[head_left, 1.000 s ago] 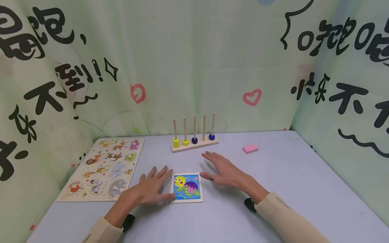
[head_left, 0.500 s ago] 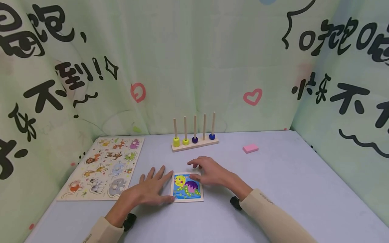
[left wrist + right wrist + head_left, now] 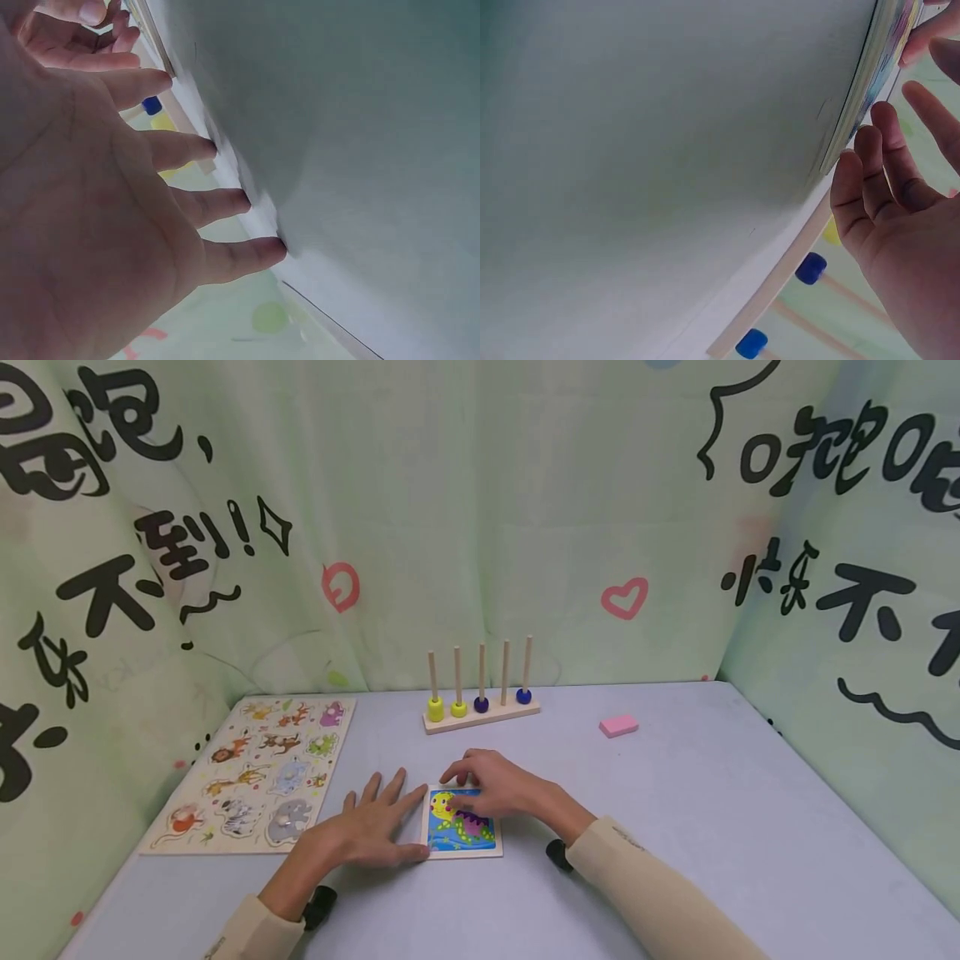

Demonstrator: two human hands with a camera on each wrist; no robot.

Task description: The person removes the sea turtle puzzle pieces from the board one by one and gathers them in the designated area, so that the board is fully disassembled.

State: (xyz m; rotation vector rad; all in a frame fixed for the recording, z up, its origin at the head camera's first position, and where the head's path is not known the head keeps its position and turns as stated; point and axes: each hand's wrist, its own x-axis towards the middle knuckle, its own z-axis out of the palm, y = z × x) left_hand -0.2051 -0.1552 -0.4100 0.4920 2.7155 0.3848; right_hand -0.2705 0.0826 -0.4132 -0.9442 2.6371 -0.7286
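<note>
One animal board (image 3: pixel 258 762): lies on the left part of the table (image 3: pixel 712 793), its pale face covered in rows of colourful animals, among them a lion, a zebra and an elephant.
Left sleeve (image 3: pixel 255 931): beige, at the near left, with a black device (image 3: pixel 320 907) under the wrist.
Left hand (image 3: pixel 375 831): palm down, fingers spread wide with the tips on the table; forefinger at the far left corner of the turtle board, thumb at its near left corner.
Turtle board (image 3: pixel 468 839): at the near middle of the table, between the hands and right of the animal board; a yellow-headed turtle on blue, inside a pale wooden border.
Peg stand (image 3: pixel 487 720): upright beyond the turtle board, near the far edge; five pegs, with yellow on the two leftmost, dark blue on the middle one, blue on the rightmost.
Right hand (image 3: pixel 498 783): over the far right part of the turtle board, fingers loosely bent and close together, thumb apart from them above the turtle; I cannot tell whether it touches.
Right sleeve (image 3: pixel 652 885): beige, reaching in from the near right.
Pink block (image 3: pixel 618 726): far right, well apart from both hands.
</note>
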